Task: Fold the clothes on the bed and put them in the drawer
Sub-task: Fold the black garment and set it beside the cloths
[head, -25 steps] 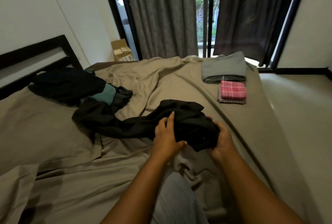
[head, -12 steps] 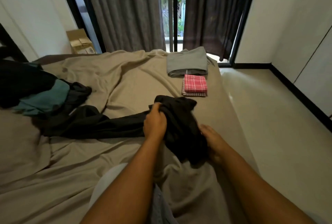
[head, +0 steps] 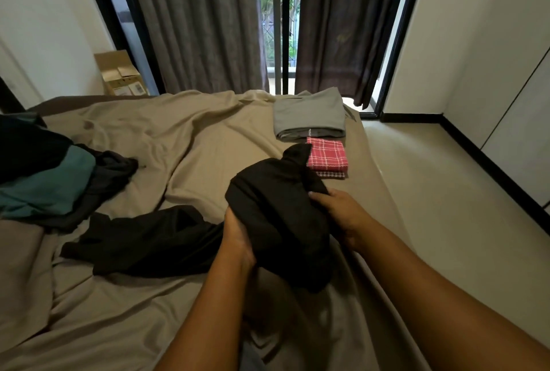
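I saw the black cloth (head: 276, 215) bunched up near the middle of the bed (head: 178, 138), with a long part trailing left. The left hand (head: 238, 233) had its fingers (head: 233, 221) curled round it. The right hand (head: 342, 215) gripped the other side, I think, but the cloth hid its fingertips. A folded grey cloth (head: 309, 114) and a red checked cloth (head: 327, 153) lay far right.

A home bedroom: bed (head: 184, 132), curtains (head: 196, 19)
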`<state>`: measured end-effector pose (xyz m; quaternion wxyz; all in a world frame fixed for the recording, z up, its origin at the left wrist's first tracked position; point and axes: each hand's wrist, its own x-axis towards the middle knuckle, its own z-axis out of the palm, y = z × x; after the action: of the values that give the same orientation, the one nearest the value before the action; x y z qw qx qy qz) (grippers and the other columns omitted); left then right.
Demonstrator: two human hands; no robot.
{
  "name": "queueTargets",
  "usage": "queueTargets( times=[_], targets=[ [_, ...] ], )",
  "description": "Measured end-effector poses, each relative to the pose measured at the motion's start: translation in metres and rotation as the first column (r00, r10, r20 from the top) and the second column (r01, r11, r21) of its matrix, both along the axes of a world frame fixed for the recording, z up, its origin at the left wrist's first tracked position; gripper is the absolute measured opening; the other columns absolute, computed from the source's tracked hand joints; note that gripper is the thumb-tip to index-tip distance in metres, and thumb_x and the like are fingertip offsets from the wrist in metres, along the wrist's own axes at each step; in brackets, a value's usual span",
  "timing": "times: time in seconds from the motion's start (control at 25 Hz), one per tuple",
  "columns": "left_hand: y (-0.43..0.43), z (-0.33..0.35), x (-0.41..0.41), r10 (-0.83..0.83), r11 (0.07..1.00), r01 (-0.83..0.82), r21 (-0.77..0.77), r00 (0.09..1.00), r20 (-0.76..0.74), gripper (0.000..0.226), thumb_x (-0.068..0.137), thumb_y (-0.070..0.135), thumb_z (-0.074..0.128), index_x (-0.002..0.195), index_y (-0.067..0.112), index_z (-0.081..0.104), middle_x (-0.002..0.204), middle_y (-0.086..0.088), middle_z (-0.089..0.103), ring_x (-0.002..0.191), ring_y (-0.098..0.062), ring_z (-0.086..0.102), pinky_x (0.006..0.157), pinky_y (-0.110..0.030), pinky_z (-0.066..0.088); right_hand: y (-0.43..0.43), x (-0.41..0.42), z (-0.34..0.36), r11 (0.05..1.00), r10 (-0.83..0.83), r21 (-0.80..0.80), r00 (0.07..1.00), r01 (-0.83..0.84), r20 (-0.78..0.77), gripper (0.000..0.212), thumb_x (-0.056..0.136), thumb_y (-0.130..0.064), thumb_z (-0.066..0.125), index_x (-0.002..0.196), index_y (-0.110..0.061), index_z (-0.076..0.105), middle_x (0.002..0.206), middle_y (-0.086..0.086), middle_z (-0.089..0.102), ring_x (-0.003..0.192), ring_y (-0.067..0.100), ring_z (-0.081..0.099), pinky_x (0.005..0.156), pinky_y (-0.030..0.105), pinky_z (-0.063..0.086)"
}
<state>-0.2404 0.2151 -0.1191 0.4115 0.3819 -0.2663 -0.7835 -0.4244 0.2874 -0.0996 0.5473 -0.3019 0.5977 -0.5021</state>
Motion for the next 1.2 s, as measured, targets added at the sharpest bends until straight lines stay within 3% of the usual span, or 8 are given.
queueTargets(
  times=[0.08, 0.32, 0.48, 0.56, 0.72, 0.96, 1.08, 1.2],
  targets=[
    [0.004, 0.007, 0.006, 0.322, 0.927, -0.318, 0.199, 0.947, 0.017, 0.04, 0.106, 0.046, 0.04, 0.127, 0.019, 0.062, 0.121, -0.01, 0.067, 0.109, -0.031, 0.062, 0.094, -0.043, 0.052, -0.022, -0.011, 0.001, 0.971, -0.212, -0.15, 0.963, 0.188, -0.168, 0.008, 0.096, -0.023, 0.068, 0.096, -0.017, 0.073, 0.095, 0.01, 0.076, 0.093, 0.029, 0.073, 0.071, 0.031, 0.057],
    [-0.028, -0.019, 0.016, 0.653, 0.753, -0.601, -0.268, 0.631, 0.42, 0.02, 0.103, 0.012, 0.047, 0.101, 0.024, 0.063, 0.115, -0.003, 0.059, 0.102, -0.028, 0.062, 0.087, -0.032, 0.048, -0.052, -0.034, 0.031, 0.989, -0.128, -0.145, 0.394, -0.015, -0.91, 0.037, 0.1, -0.051, 0.052, 0.104, -0.018, 0.069, 0.092, 0.004, 0.068, 0.08, 0.021, 0.063, 0.074, 0.036, 0.055],
    [-0.011, -0.011, 0.008, 0.886, 0.452, -0.368, -0.813, 0.293, 0.36, 0.024, 0.097, 0.011, 0.047, 0.115, 0.0, 0.06, 0.115, -0.018, 0.056, 0.106, -0.032, 0.055, 0.095, -0.036, 0.041, -0.065, -0.027, 0.036, 0.974, 0.116, 0.224, 0.795, 0.025, -0.595, 0.039, 0.103, -0.043, 0.05, 0.124, -0.013, 0.063, 0.115, 0.014, 0.067, 0.101, 0.032, 0.064, 0.089, 0.04, 0.053],
    [0.017, -0.01, -0.016, 0.826, 0.286, -0.016, -0.958, 0.512, 0.238, 0.039, 0.102, 0.035, 0.045, 0.122, 0.003, 0.057, 0.114, -0.012, 0.056, 0.107, -0.024, 0.053, 0.097, -0.032, 0.04, -0.065, -0.026, 0.042, 0.954, -0.006, 0.291, 0.975, 0.073, -0.223, 0.035, 0.099, -0.037, 0.059, 0.123, -0.012, 0.063, 0.115, 0.016, 0.07, 0.103, 0.034, 0.067, 0.089, 0.04, 0.054],
    [0.037, -0.018, -0.041, 0.453, 0.512, 0.468, -0.72, 0.565, 0.69, 0.08, 0.09, 0.072, 0.048, 0.156, 0.031, 0.024, 0.148, 0.003, 0.04, 0.136, -0.012, 0.038, 0.11, -0.029, 0.033, -0.056, -0.039, 0.051, 0.98, -0.018, 0.197, 0.999, 0.026, -0.04, 0.033, 0.091, -0.029, 0.071, 0.119, -0.011, 0.069, 0.115, 0.014, 0.074, 0.107, 0.032, 0.068, 0.094, 0.047, 0.056],
    [0.0, -0.019, -0.027, 0.48, 0.815, -0.193, -0.546, 0.752, 0.451, 0.025, 0.105, 0.026, 0.052, 0.128, 0.017, 0.058, 0.116, 0.0, 0.066, 0.116, -0.023, 0.062, 0.089, -0.024, 0.051, -0.043, -0.067, 0.059, 0.995, 0.027, -0.068, 0.851, -0.073, -0.524, 0.051, 0.089, 0.003, 0.069, 0.123, -0.036, 0.067, 0.122, -0.001, 0.067, 0.115, 0.024, 0.063, 0.088, 0.046, 0.06],
    [-0.009, -0.01, -0.016, 0.555, 0.827, -0.495, -0.268, 0.797, 0.241, 0.017, 0.107, 0.027, 0.047, 0.115, 0.017, 0.058, 0.103, 0.002, 0.067, 0.099, -0.021, 0.068, 0.066, -0.02, 0.053, -0.038, -0.069, 0.056, 0.92, -0.367, -0.371, 0.609, 0.126, -0.703, 0.046, 0.092, -0.015, 0.072, 0.132, -0.033, 0.057, 0.11, -0.01, 0.066, 0.104, 0.01, 0.063, 0.087, 0.03, 0.055],
    [-0.015, -0.006, -0.005, 0.528, 0.849, -0.524, -0.071, 0.845, 0.08, 0.024, 0.106, 0.038, 0.047, 0.114, 0.018, 0.058, 0.112, -0.006, 0.07, 0.092, -0.02, 0.07, 0.059, -0.029, 0.055, -0.03, -0.069, 0.031, 0.957, -0.271, -0.26, 0.705, 0.126, -0.656, 0.061, 0.087, -0.06, 0.069, 0.136, -0.027, 0.055, 0.119, -0.009, 0.064, 0.106, 0.01, 0.062, 0.092, 0.035, 0.054]
  ],
)
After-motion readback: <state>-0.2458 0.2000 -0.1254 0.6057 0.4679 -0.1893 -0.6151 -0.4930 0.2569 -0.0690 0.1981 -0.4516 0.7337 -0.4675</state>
